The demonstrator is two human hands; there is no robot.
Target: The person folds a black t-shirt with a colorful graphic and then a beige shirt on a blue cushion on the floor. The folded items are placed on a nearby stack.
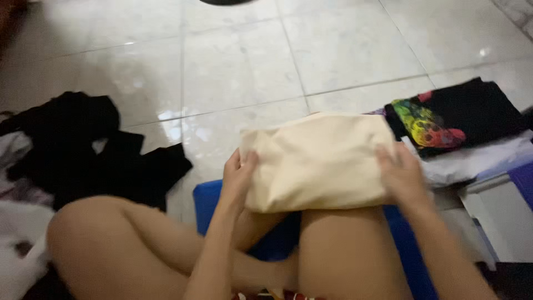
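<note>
Gripping a folded cream cloth (316, 161), left hand (237, 180) and right hand (402, 176) pinch its sides.

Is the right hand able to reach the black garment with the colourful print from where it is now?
Probably yes. The right hand rests on the folded cream cloth, and the black printed garment lies just beyond it on the folded pile, with nothing between them.

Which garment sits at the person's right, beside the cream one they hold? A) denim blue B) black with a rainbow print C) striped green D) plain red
B: the folded black garment with a rainbow print lies on the pile just right of the cream folded cloth, which the left hand and right hand grip at its ends.
</note>
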